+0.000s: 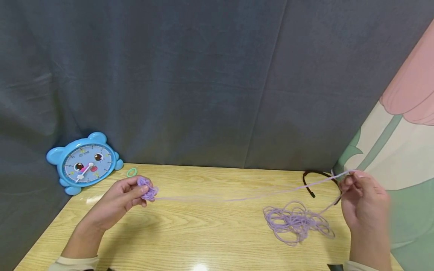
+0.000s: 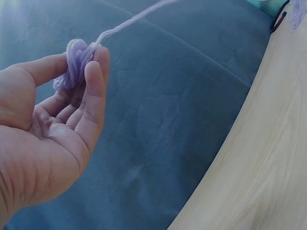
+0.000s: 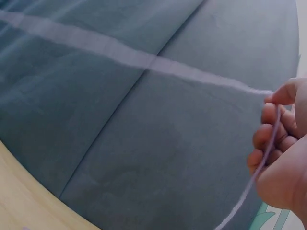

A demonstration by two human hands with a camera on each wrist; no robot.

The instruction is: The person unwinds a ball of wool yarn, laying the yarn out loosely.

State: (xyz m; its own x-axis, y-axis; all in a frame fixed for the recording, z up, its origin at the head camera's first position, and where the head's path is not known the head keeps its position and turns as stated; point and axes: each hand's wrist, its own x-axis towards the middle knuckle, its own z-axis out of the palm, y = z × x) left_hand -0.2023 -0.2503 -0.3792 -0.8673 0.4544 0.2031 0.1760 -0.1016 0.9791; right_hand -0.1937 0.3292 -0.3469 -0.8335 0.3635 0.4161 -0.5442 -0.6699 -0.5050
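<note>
My left hand pinches a small wound ball of purple yarn between thumb and fingers, above the left part of the table. From that ball a strand of yarn runs across to my right hand, which pinches it between thumb and forefinger, the other fingers curled in. In the right wrist view the strand between the hands is blurred, and its tail hangs down past the palm. The tail leads to a loose, looped heap of purple yarn lying on the table near my right hand.
At the back left a blue bear-shaped clock leans against the dark curtain. A green ring lies beside it on the wooden table. A black curved band lies behind the yarn heap. A flower-patterned cloth hangs at the right.
</note>
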